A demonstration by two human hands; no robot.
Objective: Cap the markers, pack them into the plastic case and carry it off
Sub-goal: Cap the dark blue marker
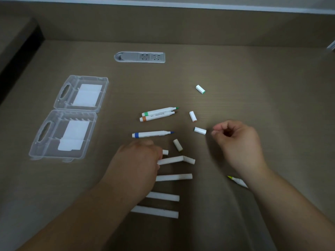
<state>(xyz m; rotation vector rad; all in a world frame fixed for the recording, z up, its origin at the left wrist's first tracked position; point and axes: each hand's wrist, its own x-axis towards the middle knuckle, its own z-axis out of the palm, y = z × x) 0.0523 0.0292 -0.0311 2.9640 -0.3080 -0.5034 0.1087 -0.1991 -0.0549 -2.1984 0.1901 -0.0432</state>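
To cap cleanly, match each loose cap to its marker's colour and push it straight on along the barrel. The right hand point(237, 140) hovers with fingers curled and empty just beside a dark-tipped cap point(200, 130), while the left hand point(139, 160) curls over white markers point(170, 160) on the bench point(253, 78); whether it grips one I cannot tell. The plastic case point(68, 118) lies open, well to the left.

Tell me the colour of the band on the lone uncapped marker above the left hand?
Blue, matching its tip; the marker shows clearly in the head view.
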